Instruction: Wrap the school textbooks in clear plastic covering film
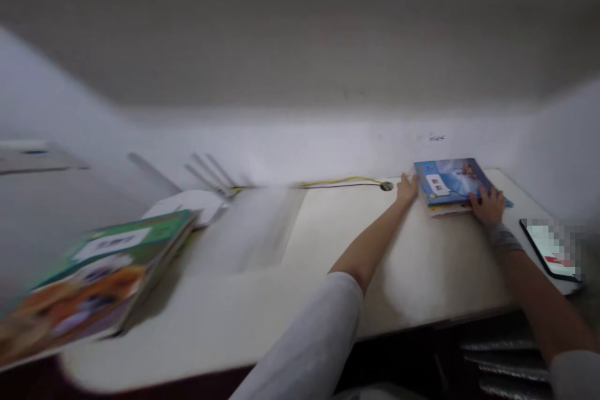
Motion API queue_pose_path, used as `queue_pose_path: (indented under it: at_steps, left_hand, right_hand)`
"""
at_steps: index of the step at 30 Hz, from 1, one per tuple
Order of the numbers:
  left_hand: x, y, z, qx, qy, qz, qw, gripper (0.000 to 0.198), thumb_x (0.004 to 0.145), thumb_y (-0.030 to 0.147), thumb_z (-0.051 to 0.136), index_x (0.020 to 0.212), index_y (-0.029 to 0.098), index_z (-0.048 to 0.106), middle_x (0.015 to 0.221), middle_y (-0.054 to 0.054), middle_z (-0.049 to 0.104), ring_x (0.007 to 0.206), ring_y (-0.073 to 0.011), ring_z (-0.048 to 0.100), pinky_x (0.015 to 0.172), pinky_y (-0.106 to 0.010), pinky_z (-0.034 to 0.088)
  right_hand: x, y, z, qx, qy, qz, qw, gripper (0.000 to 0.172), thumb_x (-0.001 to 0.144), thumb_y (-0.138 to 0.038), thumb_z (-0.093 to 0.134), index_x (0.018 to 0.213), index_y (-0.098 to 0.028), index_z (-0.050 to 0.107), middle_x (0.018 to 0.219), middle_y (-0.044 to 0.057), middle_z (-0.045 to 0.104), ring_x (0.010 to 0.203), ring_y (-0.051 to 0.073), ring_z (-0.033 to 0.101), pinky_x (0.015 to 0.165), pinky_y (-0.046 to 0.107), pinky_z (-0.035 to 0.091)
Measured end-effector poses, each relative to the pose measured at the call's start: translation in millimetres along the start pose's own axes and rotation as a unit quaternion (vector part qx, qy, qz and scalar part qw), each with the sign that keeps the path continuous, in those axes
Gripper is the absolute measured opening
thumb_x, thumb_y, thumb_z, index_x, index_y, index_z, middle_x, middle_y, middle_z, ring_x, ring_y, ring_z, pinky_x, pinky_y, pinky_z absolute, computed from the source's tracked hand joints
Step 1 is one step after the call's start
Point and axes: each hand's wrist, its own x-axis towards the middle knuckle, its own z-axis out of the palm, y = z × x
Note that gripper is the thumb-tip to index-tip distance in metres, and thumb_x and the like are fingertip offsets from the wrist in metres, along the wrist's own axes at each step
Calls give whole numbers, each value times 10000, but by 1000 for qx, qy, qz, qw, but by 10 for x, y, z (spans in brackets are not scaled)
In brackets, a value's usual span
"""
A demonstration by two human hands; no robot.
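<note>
A small stack of books (450, 178), its top cover blue with a white label, lies on the white desk (328, 250) against the back wall. My left hand (407, 189) presses along the stack's left side, its fingers partly hidden behind the edge. At the front right corner, my right hand (489, 205) grips the stack with fingers over the cover; its thumb side faces the front edge. Both hands hold the stack between them.
Several books with a green and orange cover (103, 262) lie at the left end. Behind them stands a white router (192, 203) with antennas. A yellow cable (347, 180) runs to a desk hole (387, 186). A tablet-like screen (553, 250) sits at right.
</note>
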Motion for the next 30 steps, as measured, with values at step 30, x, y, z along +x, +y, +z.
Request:
queue_pose_path:
  at_steps: [30]
  left_hand:
    - [-1544,68,-4004,656,283,-55,698,476,888,286,375,1300,66,465,1440,-246,332,1364,-396,205,1045,-606,176]
  right_hand:
    - [-1266,-1711,157,-18,-201,-257,945,551,894,-456,326,1274,-95,493,1390,202,434,1301,317,363,1025,508,305]
